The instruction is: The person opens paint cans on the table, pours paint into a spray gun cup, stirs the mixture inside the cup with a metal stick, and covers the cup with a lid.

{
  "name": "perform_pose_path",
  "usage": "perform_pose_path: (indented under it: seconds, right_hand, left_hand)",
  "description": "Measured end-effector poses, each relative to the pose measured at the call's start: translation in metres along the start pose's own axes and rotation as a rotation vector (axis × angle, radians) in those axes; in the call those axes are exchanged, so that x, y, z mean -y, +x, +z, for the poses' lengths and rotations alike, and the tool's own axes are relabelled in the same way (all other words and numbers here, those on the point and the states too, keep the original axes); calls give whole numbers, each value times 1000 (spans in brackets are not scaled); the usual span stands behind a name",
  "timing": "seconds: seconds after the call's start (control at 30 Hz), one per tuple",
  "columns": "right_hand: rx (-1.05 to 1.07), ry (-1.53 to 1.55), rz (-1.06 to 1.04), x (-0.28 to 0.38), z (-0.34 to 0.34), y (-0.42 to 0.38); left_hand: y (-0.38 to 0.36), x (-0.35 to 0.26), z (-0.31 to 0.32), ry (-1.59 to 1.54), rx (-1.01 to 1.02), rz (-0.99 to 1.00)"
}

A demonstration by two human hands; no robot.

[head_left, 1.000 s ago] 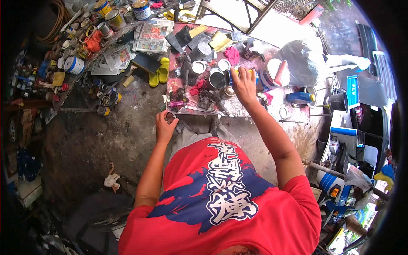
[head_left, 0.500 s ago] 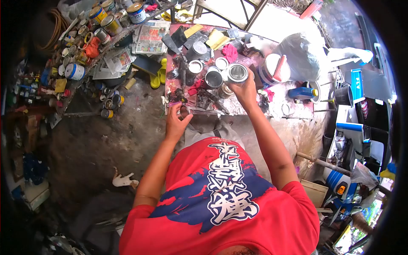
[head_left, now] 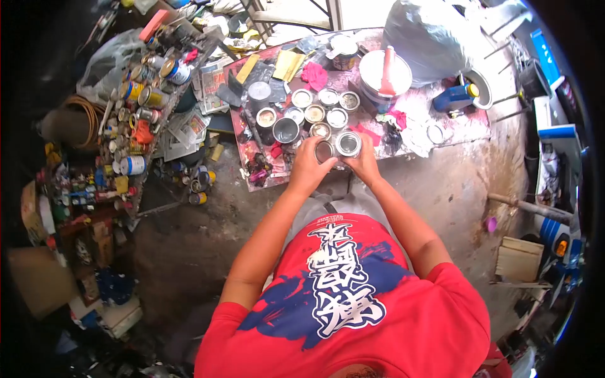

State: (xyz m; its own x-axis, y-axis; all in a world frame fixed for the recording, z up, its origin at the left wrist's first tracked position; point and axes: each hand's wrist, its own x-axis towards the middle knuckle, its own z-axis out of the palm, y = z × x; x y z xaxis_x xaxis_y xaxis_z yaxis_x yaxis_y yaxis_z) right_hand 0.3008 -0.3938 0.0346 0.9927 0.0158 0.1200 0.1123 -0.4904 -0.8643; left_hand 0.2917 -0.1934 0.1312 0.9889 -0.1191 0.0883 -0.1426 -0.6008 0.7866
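Note:
Near the front edge of the work table, my left hand [head_left: 307, 169] is wrapped round a small dark-topped can [head_left: 324, 150]. Just to its right, my right hand [head_left: 363, 160] grips a silver-rimmed can [head_left: 348, 143]. The two cans are side by side, very close together. Behind them stand several small open cans, among them a dark-filled one [head_left: 286, 130] and a light-filled one [head_left: 337, 118]. The lower sides of both held cans are hidden by my fingers or by the steep view.
The table [head_left: 469, 130] also carries a large white bucket [head_left: 372, 69], a blue bottle [head_left: 450, 99], pink cloth [head_left: 314, 75] and a grey plastic bag [head_left: 425, 38]. A crowded shelf of paint cans [head_left: 132, 165] stands at the left, with newspapers [head_left: 186, 135] beside it.
The view has turned. Both hands have come together at the table's front edge, each with its can. Several small cans behind them now show that were hidden or less visible.

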Motion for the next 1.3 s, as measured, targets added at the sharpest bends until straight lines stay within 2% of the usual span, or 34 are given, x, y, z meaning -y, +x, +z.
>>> perform_pose_path:
  seconds: [0.07,0.2,0.37,0.47,0.83,0.93,1.03,1.13,1.17,1.27,1.3]
  right_hand:
    - [-10,65,-20,-26,9,-6]
    - [125,102,42,-50,13,-13]
    - [177,142,43,-67,12,-13]
    - [211,105,41,-75,8,-14]
    - [279,-5,16,-73,-1,-7]
    - [270,156,26,-71,-8,-8]
    - [327,-40,105,-79,-25,-7]
    - [151,-41,55,-70,-44,13]
    - [55,-79,-87,-60,-49,25]
    - [177,-178,-375,-29,-39,60]
    - [413,-338,-347,-15,-28,72]
  left_hand:
    - [13,-6,24,44,47,20]
    - [23,-10,64,191,128,24]
    - [25,-9,93,307,178,20]
    - [27,-14,103,350,146,82]
    - [21,-17,116,415,102,18]
    - [13,-10,119,352,74,-42]
    - [6,-4,119,323,58,-85]
    - [1,1,116,294,8,-107]
    - [-3,3,115,281,-12,-115]
    - [-17,15,115,126,-167,-190]
    - [-18,6,109,47,-255,-204]
